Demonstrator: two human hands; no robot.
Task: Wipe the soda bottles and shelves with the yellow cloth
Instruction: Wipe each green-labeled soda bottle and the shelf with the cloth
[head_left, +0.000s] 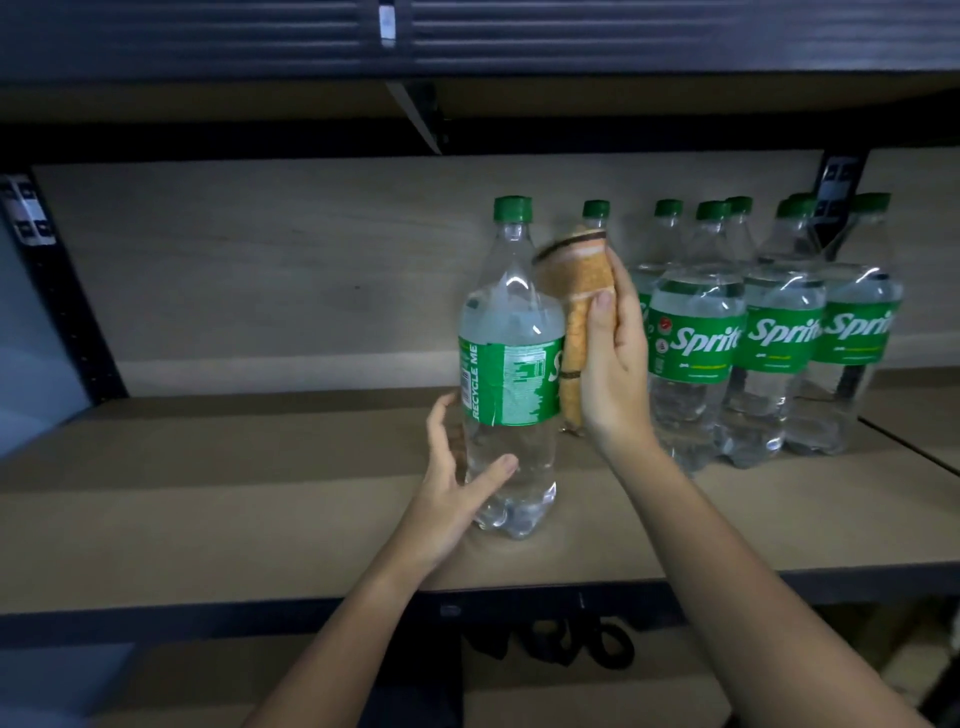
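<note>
**Cloth against a Sprite bottle at mid-frame**

Our right hand (613, 353) sits just right of the frame's centre, fingers and thumb curled round the yellow cloth (576, 322), which is bunched into a long roll with a dark stripe near each end. We hold the cloth against the right shoulder of the front bottle (511, 364), and its top end is blurred.

Our left hand (457, 478) is lower and a little left of centre, fingers spread and relaxed around the bottle's lower part; the thumb lies across the clear plastic near the base, but we cannot tell how firmly it presses.

The bottle stands upright on the wooden shelf (234, 493), clear with a green cap. Its green label is turned sideways to us, so we read "RECYCLE ME" running vertically, beside a panel of print too small to make out.

To the right of the frame a group of bottles (769, 332) stands further back on the same shelf, green caps up, and three front labels read "Sprite".

At the lower centre, under the shelf edge, dark looped objects (566, 642) lie in shadow; we cannot identify them.
</note>
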